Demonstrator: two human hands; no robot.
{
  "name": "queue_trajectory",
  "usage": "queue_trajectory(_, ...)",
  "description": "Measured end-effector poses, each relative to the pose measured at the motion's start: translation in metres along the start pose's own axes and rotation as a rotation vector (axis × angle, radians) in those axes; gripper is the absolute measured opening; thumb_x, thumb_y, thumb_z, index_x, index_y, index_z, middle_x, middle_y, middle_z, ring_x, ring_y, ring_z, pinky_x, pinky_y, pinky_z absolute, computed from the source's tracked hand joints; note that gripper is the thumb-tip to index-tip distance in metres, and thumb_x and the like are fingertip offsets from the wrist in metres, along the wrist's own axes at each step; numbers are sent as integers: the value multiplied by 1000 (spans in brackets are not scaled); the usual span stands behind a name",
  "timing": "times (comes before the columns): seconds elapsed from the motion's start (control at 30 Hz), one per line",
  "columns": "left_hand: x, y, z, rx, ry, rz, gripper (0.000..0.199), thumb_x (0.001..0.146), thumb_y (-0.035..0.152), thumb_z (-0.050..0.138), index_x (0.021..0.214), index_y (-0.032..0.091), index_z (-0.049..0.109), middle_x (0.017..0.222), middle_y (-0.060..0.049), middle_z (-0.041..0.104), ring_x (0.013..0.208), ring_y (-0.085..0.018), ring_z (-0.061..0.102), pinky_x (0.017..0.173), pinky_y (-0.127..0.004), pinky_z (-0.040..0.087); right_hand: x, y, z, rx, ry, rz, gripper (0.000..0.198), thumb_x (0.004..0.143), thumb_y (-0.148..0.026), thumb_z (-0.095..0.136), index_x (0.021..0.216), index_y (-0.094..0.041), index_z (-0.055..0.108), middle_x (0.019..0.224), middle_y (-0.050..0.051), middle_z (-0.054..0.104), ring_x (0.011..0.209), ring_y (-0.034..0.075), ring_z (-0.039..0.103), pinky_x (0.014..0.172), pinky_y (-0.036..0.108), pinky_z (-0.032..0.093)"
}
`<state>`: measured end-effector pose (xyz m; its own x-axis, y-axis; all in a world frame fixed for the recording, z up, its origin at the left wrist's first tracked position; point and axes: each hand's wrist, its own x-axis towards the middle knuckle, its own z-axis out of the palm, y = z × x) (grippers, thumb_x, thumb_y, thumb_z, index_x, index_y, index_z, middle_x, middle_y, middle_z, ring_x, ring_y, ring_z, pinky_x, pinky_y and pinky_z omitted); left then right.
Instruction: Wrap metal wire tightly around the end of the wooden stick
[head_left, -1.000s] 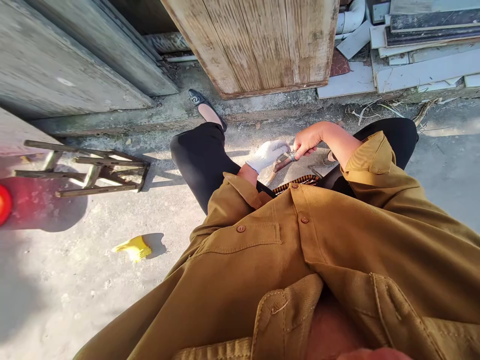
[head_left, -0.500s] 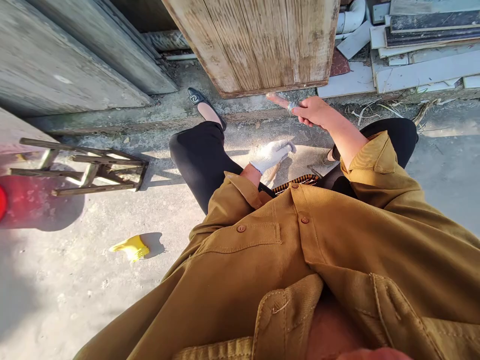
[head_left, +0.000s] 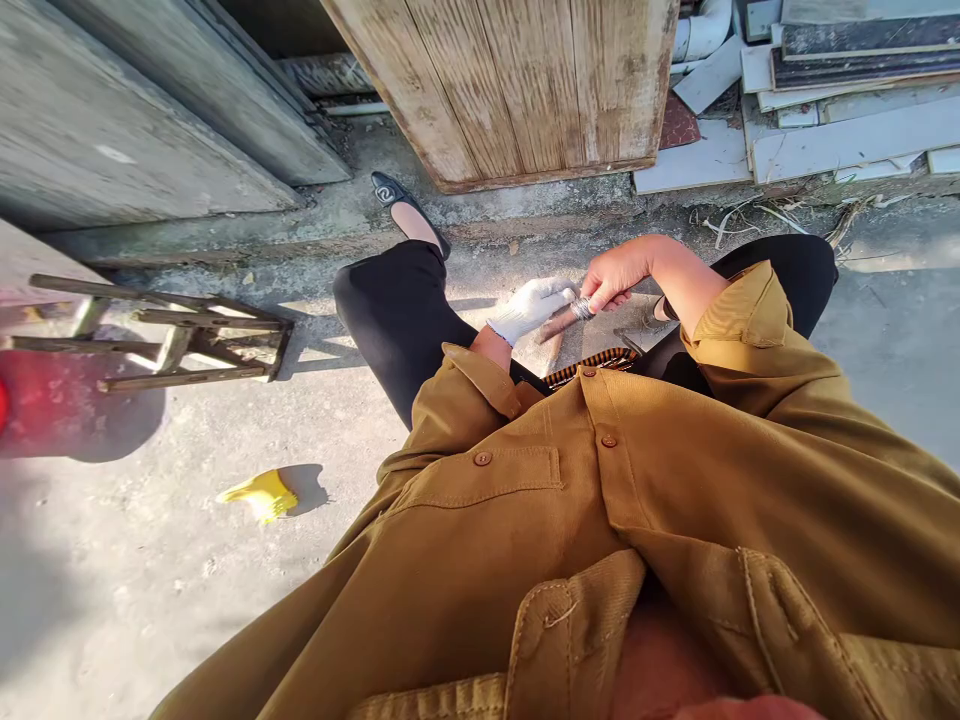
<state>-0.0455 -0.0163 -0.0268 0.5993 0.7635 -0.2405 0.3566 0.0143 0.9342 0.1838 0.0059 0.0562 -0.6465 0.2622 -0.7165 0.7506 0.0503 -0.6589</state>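
Far left, a low wooden frame lies flat on the concrete ground, with a red object beside it; nearer us, a yellow scrap sits alone on bare ground, well apart from everything else.

At centre, our left hand (in a white glove) is curled with its fingers together at one end of a thin rod; whether it grips the rod or merely steadies it we cannot tell. The rod sits low between our knees, just in front of the jacket, tilted slightly up to the right.

Just right of that, our right hand, bare, pinches down on a winding of fine wire wrapped around the rod; thumb and fingers are closed on the coil.

Handling, as we judge it: the rod looks stiff and light, easy to hold near either end; the wire looks thin and springy, likely to unwind or kink if the pinch slackens, so the coil itself is the place to hold.

Room: open ground to the left is generous; ahead, a weathered wooden panel stands close, and to the far right stacked slabs and dry twigs crowd the edge; our legs hem in both sides.
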Motion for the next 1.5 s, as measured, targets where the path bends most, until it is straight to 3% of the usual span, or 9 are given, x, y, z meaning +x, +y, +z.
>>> queue_trajectory(0.17,-4,-2,-6,-216,41,22,37,102,54,71,94,18,75,64,1,59,56,-12,50,56,-24,41,-32,-4,-12,322,621,-186,44,110,-47,73,78,-20,59,69,0,60,63,12,48,66,27,41)
queue_trajectory(0.33,-8,5,-5,-78,-23,22,28,103,40,62,97,17,78,62,3,52,57,-13,47,59,-25,38,-33,-5,-17,659,1033,-117,37,119,-33,56,83,-24,53,78,2,60,65,14,46,63,28,41)
queue_trajectory(0.57,-11,7,-6,-15,-58,97,27,103,35,61,96,17,81,64,2,53,59,-13,48,62,-27,37,-13,16,-26,118,916,314,41,106,-31,79,71,-21,60,68,6,63,72,22,62,79,35,50)
queue_trajectory(0.7,-14,14,-12,-72,86,77,21,101,30,62,95,17,79,68,0,59,60,-13,51,62,-27,42,-2,21,-18,-68,559,415,41,103,-35,85,69,-17,70,67,6,63,69,21,62,77,37,50)
queue_trajectory(0.87,-15,16,-15,-72,148,59,19,98,30,64,94,17,77,65,1,57,61,-14,53,62,-27,41,11,11,1,-116,112,290,36,102,-37,85,75,-16,76,63,-3,59,57,12,51,67,28,42)
queue_trajectory(0.97,-8,8,-12,-85,160,31,18,99,30,64,94,17,76,63,3,54,61,-14,51,62,-27,41,5,-2,2,-85,-2,83,37,103,-39,82,73,-18,73,62,-4,59,58,11,51,67,26,40)
queue_trajectory(1.1,2,2,-1,-114,225,-114,16,99,27,66,85,19,70,62,4,53,58,-12,47,60,-26,40,-17,-13,-7,93,300,-88,39,101,-44,85,75,-19,69,63,-3,59,61,12,52,68,26,41)
queue_trajectory(1.27,-2,9,8,-103,69,-91,22,104,28,60,92,18,76,57,4,52,53,-12,46,56,-26,38,-28,-11,-11,406,827,-28,52,105,-66,76,81,-25,56,61,-1,55,61,15,49,62,28,41)
queue_trajectory(1.5,-29,29,7,36,26,4,16,99,28,70,93,25,85,66,-4,68,65,-21,66,64,-36,50,1,17,-20,185,920,200,42,103,-57,83,87,-21,65,67,5,58,73,23,63,72,34,49)
